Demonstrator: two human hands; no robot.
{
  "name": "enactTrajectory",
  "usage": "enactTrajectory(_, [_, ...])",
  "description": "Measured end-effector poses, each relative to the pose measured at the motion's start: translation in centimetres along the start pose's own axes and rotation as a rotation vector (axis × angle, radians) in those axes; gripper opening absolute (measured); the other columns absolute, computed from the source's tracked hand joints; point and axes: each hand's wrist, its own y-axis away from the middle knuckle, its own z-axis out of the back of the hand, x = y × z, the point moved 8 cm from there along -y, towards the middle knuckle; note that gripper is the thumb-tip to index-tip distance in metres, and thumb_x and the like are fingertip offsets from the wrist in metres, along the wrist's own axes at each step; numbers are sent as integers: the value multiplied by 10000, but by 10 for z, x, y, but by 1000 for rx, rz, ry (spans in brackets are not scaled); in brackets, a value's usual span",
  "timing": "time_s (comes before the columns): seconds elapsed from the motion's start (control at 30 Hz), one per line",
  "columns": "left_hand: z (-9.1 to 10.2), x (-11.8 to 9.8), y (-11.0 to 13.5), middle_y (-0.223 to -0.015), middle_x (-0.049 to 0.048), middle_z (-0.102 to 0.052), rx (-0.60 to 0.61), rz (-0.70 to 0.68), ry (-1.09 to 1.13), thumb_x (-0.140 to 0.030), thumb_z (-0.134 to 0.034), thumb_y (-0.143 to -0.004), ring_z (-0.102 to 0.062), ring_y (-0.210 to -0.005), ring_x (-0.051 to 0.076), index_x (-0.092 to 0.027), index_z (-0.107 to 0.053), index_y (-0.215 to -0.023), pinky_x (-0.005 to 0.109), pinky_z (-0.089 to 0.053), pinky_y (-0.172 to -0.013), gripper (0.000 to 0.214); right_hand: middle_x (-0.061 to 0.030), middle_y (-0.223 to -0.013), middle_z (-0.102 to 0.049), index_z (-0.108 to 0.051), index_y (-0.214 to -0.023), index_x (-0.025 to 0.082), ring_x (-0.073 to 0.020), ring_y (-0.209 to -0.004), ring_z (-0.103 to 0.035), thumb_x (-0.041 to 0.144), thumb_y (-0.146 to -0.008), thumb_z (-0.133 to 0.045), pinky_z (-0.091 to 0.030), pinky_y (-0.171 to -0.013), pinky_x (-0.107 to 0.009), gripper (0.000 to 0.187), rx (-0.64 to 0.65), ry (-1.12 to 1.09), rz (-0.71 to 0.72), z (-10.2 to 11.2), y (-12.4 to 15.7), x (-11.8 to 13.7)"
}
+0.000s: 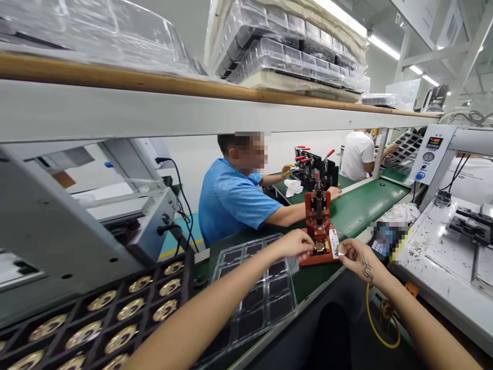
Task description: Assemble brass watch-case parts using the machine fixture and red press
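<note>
My left hand (298, 245) is pinched closed beside the base of a red toggle press (319, 210). Its fingertips meet the edge of a round gold watch part (319, 247) seated in the press's fixture; whether they grip it or something small is hidden. To the right, my right hand (356, 256) has thumb and fingers closed on a round gold-rimmed watch part (342, 249), held just off the press base. A white label (334, 241) is stuck on the press's right side. Under my left forearm lies a clear plastic tray (279, 285) with dark square compartments.
A dark foam tray (148, 300) with several gold watch cases sits at lower left. A co-worker in a blue shirt (231, 198) reaches behind the press. Overhead runs a shelf (215, 105). At right stand a phone (383, 239) and a white machine (433, 154). A yellow cord (370, 313) hangs below.
</note>
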Motion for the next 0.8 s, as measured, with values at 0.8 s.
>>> enactTrajectory(0.8, [55, 19, 73, -952, 56, -721, -287, -149, 83, -409, -761, -795, -645, -818, 191, -170, -708, -1070, 307, -534, -757, 368, -124, -1200, -749, -830, -1033, 198, -316, -1105, -650, 209, -680, -860, -516, -1006, -433, 355, 242, 110, 131, -65, -80, -5])
